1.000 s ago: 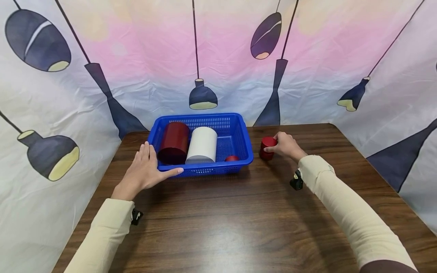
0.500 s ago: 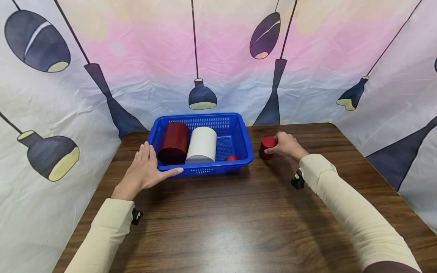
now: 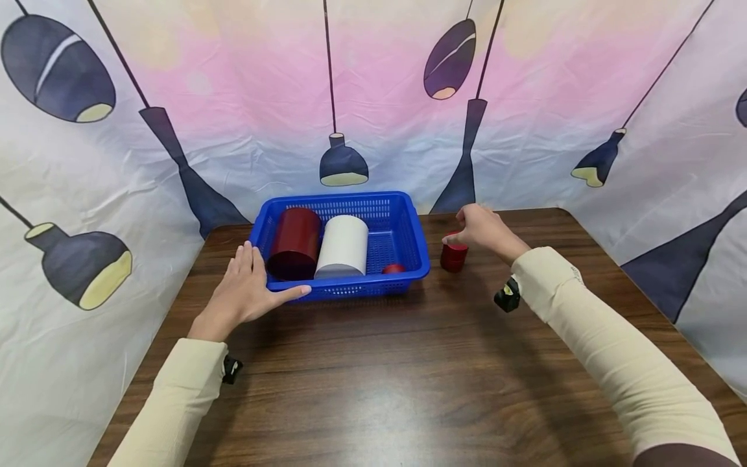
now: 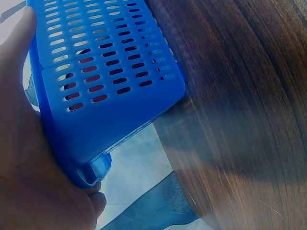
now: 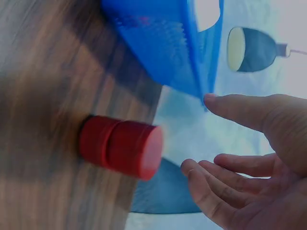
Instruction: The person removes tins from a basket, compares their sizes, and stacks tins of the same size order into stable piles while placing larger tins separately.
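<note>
My left hand (image 3: 239, 288) rests on the near left corner of a blue plastic basket (image 3: 421, 241), fingers straight along the left side and thumb along the front rim. A large dark red cylinder (image 3: 296, 235) and a white cylinder (image 3: 345, 241) lie in the basket, with a small red round piece (image 3: 393, 268) near its front right corner. Just above a short red cylinder stack (image 3: 452, 261) hovers my right hand (image 3: 489, 228), holding nothing. In the right wrist view a groove divides the stack (image 5: 122, 147) into two parts, and the loosely bent fingers (image 5: 211, 196) stand apart from it.
The basket and the red stack stand at the back of a brown wood-grain table (image 3: 362, 363). A cloth backdrop (image 3: 262, 84) printed with hanging lamps rises behind and beside the table. Each wrist wears a small black camera (image 3: 506, 295).
My right hand has let go of the red stack and lifted above it. The stack stays upright on the table. My left hand keeps its place on the basket.
</note>
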